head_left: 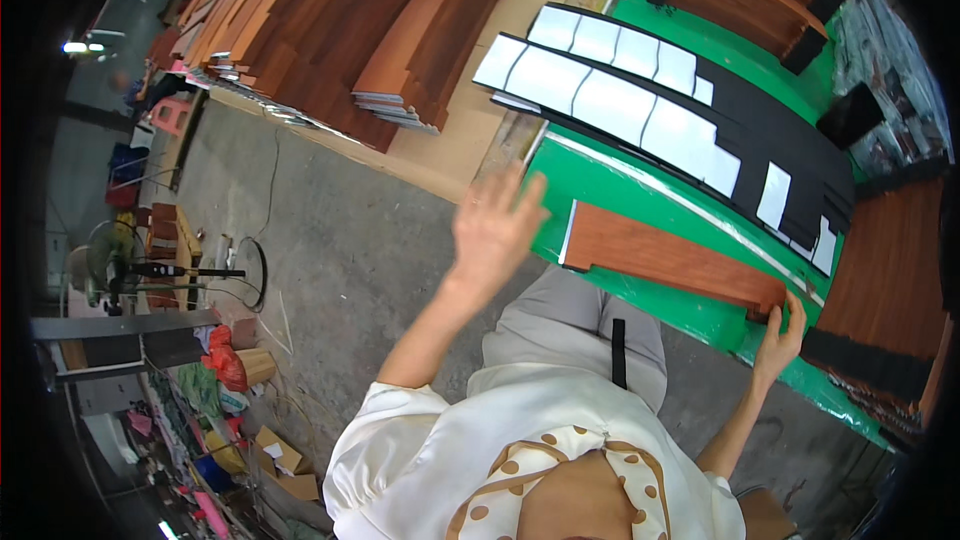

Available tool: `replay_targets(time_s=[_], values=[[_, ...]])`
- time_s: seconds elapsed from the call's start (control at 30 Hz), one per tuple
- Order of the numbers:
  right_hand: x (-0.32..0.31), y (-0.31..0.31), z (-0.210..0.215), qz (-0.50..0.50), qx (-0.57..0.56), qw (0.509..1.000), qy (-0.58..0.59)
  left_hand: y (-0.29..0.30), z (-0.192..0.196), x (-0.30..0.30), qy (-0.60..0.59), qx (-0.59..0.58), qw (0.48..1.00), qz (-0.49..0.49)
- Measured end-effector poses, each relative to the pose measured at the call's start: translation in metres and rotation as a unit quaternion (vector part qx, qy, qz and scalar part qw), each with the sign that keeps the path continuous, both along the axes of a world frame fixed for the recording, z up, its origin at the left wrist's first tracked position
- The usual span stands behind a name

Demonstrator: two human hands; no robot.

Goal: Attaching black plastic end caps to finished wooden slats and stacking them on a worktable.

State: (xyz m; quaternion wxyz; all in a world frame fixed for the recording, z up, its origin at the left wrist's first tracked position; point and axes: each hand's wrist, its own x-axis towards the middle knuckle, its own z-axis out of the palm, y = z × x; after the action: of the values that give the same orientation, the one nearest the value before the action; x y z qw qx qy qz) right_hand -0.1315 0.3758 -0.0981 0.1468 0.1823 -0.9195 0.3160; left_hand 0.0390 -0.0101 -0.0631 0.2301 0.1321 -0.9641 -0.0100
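A reddish-brown wood-grain panel with a notched edge lies on the green table surface, right in front of me. My right hand grips its right end, with thumb and fingers around the corner. Off the panel's left end, my left hand is raised with its fingers spread, slightly blurred and holding nothing. Just beyond the panel lie several black strips, partly covered by white backing pieces.
Stacks of brown panels stand at the far left, beside them, at the far right and at the right edge. Clear plastic-wrapped items lie back right. A fan and red bag are off to the left.
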Motion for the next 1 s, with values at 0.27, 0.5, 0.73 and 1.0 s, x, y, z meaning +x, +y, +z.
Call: replay_targets(time_s=[0.27, 0.5, 0.73, 1.0], values=[[-0.007, -0.034, 0.025, 0.022, -0.055, 0.997, 0.041, -0.174, 0.088, -0.002, -0.214, -0.222, 0.948, 0.075], [-0.005, -0.052, 0.033, 0.045, -0.080, 0.995, 0.034, -0.192, 0.129, -0.008, -0.247, -0.028, 0.961, 0.118], [0.008, -0.064, 0.039, 0.083, -0.109, 0.990, 0.037, -0.188, 0.115, -0.009, -0.260, -0.046, 0.964, 0.018], [0.026, -0.043, 0.039, 0.092, -0.151, 0.984, 0.022, -0.207, 0.116, 0.009, 0.125, 0.209, 0.969, 0.049]])
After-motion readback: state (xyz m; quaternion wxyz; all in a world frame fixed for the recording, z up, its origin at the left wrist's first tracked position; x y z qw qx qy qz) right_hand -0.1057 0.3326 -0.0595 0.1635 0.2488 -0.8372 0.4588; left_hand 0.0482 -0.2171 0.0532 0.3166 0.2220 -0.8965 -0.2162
